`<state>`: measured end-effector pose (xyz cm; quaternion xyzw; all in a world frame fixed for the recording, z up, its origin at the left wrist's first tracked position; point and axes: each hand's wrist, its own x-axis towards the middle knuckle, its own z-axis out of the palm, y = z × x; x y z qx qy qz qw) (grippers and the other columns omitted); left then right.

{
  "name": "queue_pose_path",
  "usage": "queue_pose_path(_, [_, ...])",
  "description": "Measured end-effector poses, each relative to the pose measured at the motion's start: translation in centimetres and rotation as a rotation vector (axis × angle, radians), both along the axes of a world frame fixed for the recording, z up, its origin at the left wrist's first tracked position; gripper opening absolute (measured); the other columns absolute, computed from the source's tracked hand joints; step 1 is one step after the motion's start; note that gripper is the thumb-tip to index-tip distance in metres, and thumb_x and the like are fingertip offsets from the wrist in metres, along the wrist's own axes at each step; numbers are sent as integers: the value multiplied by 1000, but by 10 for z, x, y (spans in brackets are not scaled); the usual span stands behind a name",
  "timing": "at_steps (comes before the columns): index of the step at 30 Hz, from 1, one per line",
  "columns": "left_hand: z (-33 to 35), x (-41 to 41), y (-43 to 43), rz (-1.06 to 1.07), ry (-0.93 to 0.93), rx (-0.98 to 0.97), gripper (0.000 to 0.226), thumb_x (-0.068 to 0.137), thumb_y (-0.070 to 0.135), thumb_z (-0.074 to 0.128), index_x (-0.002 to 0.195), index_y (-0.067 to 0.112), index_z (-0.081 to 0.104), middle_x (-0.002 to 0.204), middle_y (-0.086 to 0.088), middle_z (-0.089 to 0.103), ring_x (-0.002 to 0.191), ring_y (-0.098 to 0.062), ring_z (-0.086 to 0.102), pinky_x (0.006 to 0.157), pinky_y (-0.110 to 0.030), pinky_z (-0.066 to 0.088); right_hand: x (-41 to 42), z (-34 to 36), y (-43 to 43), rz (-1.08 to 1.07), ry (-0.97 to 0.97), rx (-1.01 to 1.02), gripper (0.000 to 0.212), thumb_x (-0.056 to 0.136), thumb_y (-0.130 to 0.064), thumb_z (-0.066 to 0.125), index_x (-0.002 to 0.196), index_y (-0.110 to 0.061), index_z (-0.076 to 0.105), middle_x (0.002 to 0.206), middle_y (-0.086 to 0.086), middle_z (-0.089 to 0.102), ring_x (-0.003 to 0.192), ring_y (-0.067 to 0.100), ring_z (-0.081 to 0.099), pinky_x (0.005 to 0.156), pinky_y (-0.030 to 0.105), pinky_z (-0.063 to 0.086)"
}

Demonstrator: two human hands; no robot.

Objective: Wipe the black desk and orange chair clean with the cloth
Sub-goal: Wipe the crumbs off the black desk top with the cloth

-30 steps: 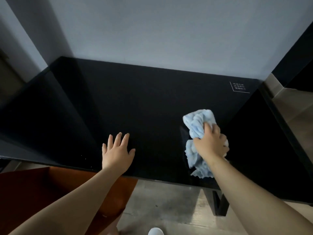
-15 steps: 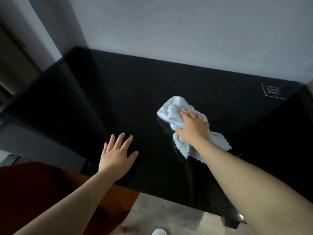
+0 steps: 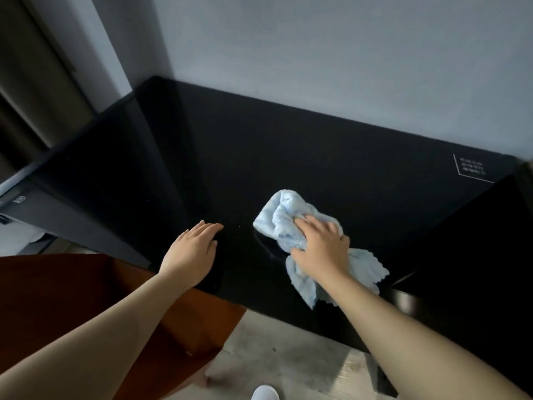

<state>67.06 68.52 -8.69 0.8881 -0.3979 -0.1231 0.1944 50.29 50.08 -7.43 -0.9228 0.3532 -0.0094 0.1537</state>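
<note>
The black bench (image 3: 288, 157) fills most of the view, its glossy top running back to a grey wall (image 3: 317, 53), with a small white printed label (image 3: 471, 167) near its far right corner. Below its near left edge sits the orange chair (image 3: 72, 298), partly hidden by the left forearm and not touched by either hand.

The light blue cloth (image 3: 284, 219) lies bunched on the bench top, right of centre and nearer the front edge than the wall, with a frilled tail trailing toward that edge. The right hand (image 3: 320, 248) presses down on it, fingers curled into the folds so that it is gripped as well as pushed. The left hand (image 3: 194, 249) lies flat on the bench just left of the cloth, fingers straight and together, holding nothing; it looks to be bracing the body.

By my reading the bench wipe is under way and the chair has not been started. The next move calls for sweeping the cloth across the remaining top, probably leftward, which would require the left hand to lift clear.
</note>
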Motion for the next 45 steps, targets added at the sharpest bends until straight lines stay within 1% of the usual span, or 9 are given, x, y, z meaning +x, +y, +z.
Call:
queue_pose_path(8, [5, 20, 54, 114, -54, -94, 41, 98, 15, 41, 138, 16, 45, 144, -1, 44, 143, -17, 21, 113, -34, 22, -21, -1, 100, 412, -261, 398, 40, 73, -38, 58, 113, -37, 61, 108, -28, 55, 109, 2, 46, 90, 27, 41])
queue_pose_path(11, [4, 36, 70, 104, -44, -70, 42, 98, 17, 40, 140, 17, 41, 146, -1, 41, 143, -17, 18, 114, -36, 21, -15, 12, 91, 140, -309, 477, 46, 69, -30, 58, 115, -35, 61, 101, -32, 52, 106, -1, 51, 84, 18, 42])
queue_pose_path(14, [4, 53, 84, 85, -20, -27, 44, 99, 20, 38, 143, 18, 35, 149, 0, 36, 144, -18, 14, 115, -38, 18, 2, 18, 63, -327, -394, 228, 23, 78, -27, 54, 99, -32, 61, 93, -12, 64, 93, 15, 63, 75, 35, 53])
queue_pose_path(18, [5, 75, 103, 96, -16, 7, 47, 99, 22, 37, 145, 18, 30, 151, -2, 32, 145, -20, 11, 116, -40, 18, 31, 9, 53, -625, -18, 96, 56, 84, -41, 57, 136, -31, 37, 141, -1, 39, 126, 31, 38, 96, 55, 38])
queue_pose_path(27, [-3, 117, 135, 194, 20, 168, 56, 98, 31, 38, 149, 18, 17, 158, -1, 13, 146, -24, 2, 117, -43, 13, 101, 3, 150, 88, 8, 190, 47, 82, -34, 55, 127, -43, 47, 133, -17, 45, 125, 17, 38, 96, 40, 39])
queue_pose_path(30, [-6, 122, 137, 180, -7, 191, 56, 98, 35, 38, 149, 21, 18, 158, -1, 11, 145, -26, 0, 117, -43, 10, 102, 21, 137, -180, -303, 417, 23, 81, -31, 54, 99, -43, 61, 104, -14, 64, 94, 9, 60, 83, 36, 52])
queue_pose_path(33, [-9, 126, 142, 154, 3, 170, 58, 97, 40, 41, 148, 23, 21, 158, 0, 13, 145, -28, -1, 116, -43, 13, 129, 26, 114, -369, -412, 219, 8, 84, -33, 50, 82, -32, 57, 85, -12, 63, 84, 14, 62, 79, 43, 53])
queue_pose_path(39, [-13, 131, 145, 163, 40, 126, 59, 95, 42, 46, 148, 27, 24, 157, 4, 14, 146, -24, -2, 116, -41, 15, 213, 9, 100, -249, 32, 149, 65, 86, -28, 50, 143, -42, 21, 151, -11, 21, 131, 24, 30, 102, 48, 34])
queue_pose_path(45, [-17, 130, 148, 180, 48, 86, 57, 95, 34, 49, 147, 26, 26, 157, 5, 15, 146, -21, -3, 117, -37, 8, 250, 0, 129, 290, 117, 43, 63, 87, -29, 47, 142, -49, 23, 149, -19, 24, 132, 21, 25, 101, 46, 27])
